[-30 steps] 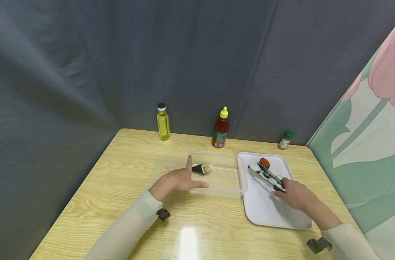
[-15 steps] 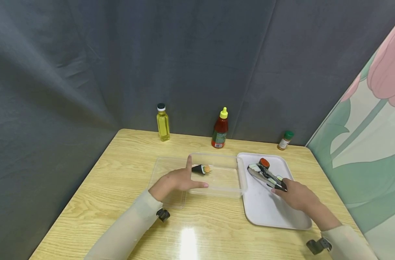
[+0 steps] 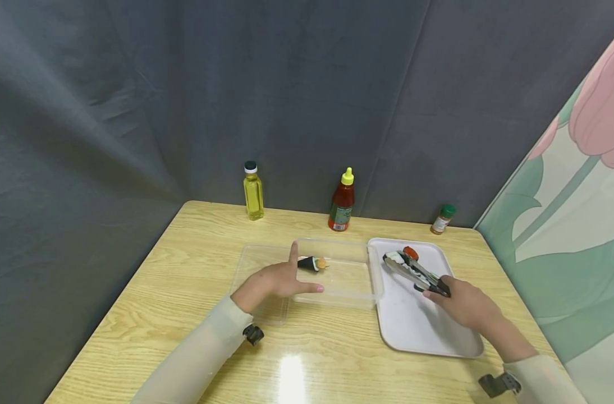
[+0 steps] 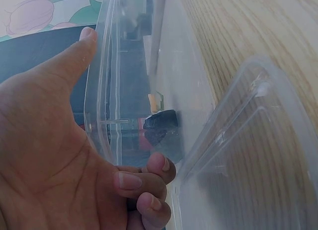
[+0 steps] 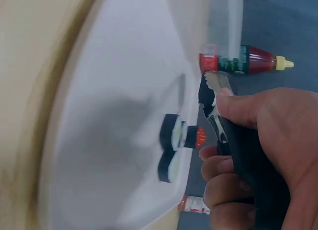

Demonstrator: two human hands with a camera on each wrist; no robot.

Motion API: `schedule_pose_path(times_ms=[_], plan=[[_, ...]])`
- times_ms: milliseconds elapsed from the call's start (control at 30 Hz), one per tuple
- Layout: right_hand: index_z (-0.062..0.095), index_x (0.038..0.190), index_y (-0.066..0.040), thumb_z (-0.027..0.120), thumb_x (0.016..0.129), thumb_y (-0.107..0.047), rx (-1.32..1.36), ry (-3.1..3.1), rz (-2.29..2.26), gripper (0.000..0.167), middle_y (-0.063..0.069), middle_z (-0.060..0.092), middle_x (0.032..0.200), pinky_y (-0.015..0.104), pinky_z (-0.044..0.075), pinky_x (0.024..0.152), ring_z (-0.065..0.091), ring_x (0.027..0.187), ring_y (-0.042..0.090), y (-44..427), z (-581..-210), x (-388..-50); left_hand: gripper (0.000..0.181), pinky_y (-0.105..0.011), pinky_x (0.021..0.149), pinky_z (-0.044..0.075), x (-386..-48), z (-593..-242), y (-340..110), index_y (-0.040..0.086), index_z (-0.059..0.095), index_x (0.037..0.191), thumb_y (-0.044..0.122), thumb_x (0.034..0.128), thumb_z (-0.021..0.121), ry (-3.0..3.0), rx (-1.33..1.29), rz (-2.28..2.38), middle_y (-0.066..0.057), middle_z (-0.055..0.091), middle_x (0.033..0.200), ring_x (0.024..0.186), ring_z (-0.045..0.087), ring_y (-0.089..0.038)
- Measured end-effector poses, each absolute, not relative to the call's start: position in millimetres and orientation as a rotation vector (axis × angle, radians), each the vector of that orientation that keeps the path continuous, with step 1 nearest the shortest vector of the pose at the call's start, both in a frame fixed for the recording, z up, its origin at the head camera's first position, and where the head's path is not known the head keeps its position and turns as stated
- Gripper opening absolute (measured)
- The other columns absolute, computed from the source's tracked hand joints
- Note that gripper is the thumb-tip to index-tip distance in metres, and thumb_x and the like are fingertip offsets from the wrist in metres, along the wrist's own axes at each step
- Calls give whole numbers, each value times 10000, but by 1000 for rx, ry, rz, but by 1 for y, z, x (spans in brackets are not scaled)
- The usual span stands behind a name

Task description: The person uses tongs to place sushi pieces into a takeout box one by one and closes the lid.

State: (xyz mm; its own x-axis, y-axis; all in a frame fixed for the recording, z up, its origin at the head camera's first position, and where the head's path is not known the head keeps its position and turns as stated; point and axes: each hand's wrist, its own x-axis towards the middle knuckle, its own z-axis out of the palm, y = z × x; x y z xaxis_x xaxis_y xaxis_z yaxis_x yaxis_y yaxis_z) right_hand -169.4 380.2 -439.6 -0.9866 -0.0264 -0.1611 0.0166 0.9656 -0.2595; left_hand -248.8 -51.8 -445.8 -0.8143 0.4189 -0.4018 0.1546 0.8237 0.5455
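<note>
My right hand [image 3: 466, 303] grips a pair of tongs [image 5: 258, 160] with black handles and metal tips, over the white tray [image 3: 418, 328]. A sushi roll with a dark wrap [image 5: 204, 93] sits between the tong tips and looks raised off the tray. Below it stand more sushi rolls [image 5: 170, 131] and one topped with red roe [image 3: 411, 252]. My left hand [image 3: 282, 279] is at the left end of a clear plastic container [image 3: 337, 300], thumb and index finger spread wide along it. Inside lies a black cone-shaped hand roll [image 3: 309, 263] with orange filling.
A clear lid [image 3: 274, 320] lies left of the container, partly under my left forearm. Along the table's back edge stand an oil bottle [image 3: 253, 193], a red sauce bottle [image 3: 343, 202] and a small green-capped jar [image 3: 442, 220]. A grey curtain [image 3: 307, 101] hangs behind.
The tongs' arms have come closer together on a sushi roll. Their tips and the roll have shifted slightly left. My left hand and the container have not moved.
</note>
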Motion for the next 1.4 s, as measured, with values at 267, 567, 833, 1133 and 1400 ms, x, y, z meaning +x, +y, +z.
schedule_pose_path(times_ms=[267, 567, 833, 1133, 1400], plan=[[548, 909, -139, 587, 1050, -561, -139, 3007, -513, 446, -3, 483, 729, 330, 352, 594, 470, 670, 168, 375, -424, -170, 1386, -364, 667, 468, -250, -446, -53, 216, -293, 1651, 859, 842, 631, 2487, 422, 689, -229, 694, 1360, 687, 649, -249], [600, 971, -146, 615, 1044, -539, -205, 2956, -642, 400, 4, 518, 773, 298, 372, 598, 466, 695, 155, 369, -412, -175, 1361, -368, 721, 488, -250, -446, -53, 211, -305, 1645, 824, 873, 634, 2474, 430, 704, -231, 678, 1396, 754, 687, -255], [605, 960, -200, 657, 1015, -548, -355, 2942, -685, 356, -22, 487, 741, 281, 359, 578, 432, 651, 115, 353, -402, -175, 1384, -363, 687, 478, -250, -444, -54, 213, -294, 1650, 856, 846, 631, 2488, 419, 693, -224, 705, 1340, 713, 669, -250], [658, 1326, -61, 655, 983, -623, -448, 2930, -464, 657, 26, 704, 1002, 390, 502, 766, 610, 867, 180, 326, -391, -186, 1399, -362, 668, 471, -250, -442, -56, 208, -312, 1641, 864, 840, 629, 2502, 409, 691, -207, 731, 1283, 705, 657, -241], [678, 1198, -136, 682, 973, -602, -525, 2886, -346, 518, -77, 611, 815, 336, 427, 694, 528, 737, 119, 301, -386, -192, 1398, -367, 633, 457, -249, -444, -53, 189, -299, 1647, 842, 849, 645, 2484, 438, 698, -194, 740, 1252, 650, 615, -222]])
